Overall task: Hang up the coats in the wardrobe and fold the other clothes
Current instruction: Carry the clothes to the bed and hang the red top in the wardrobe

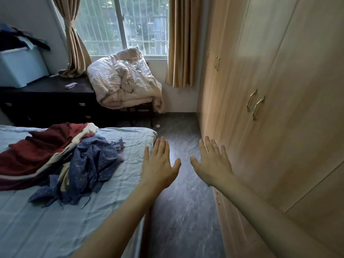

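— Bare fingers, both sets straight and spread: left hand (159,164) over the bed (55,229) edge, right hand (212,164) over the floor by the wardrobe (279,127). Neither holds anything.

— Where are the clothes (61,157)?

— Heaped on the bed, left of the fingers, the pile running left to right. Left hand is nearer. Farther right, the wardrobe doors are closed.

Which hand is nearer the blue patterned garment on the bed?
Left. The left hand hovers over the bed edge beside the blue patterned garment; the right hand is beyond it, by the wardrobe.
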The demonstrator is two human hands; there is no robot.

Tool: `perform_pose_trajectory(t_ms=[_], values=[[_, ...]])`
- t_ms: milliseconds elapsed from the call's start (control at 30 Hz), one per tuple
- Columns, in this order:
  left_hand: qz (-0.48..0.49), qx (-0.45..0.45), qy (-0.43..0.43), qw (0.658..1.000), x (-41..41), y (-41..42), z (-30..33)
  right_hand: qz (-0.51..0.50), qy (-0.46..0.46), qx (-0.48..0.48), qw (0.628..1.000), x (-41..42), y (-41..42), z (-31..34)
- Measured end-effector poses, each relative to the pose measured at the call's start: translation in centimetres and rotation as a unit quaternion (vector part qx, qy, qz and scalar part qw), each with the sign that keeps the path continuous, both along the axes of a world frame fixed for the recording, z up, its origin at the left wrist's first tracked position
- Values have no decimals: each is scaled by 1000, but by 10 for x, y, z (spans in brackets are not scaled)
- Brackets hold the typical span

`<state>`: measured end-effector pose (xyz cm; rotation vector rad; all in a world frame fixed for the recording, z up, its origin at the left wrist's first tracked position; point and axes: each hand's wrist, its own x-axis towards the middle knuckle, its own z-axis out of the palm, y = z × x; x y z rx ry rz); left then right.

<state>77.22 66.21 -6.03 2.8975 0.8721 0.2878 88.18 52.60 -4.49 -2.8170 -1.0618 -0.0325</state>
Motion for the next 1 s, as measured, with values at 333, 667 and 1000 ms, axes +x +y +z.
perform_pose_trajectory(t_ms=[333,667,1000], values=[[12,-2,13,1000,109,35,-5,21,20,3,1000,116,40,-11],[19,-13,35,999,190,87,-15,20,37,-21,999,198,93,-24],[26,-18,35,999,295,204,-9,18,14,-47,999,296,207,-9]])
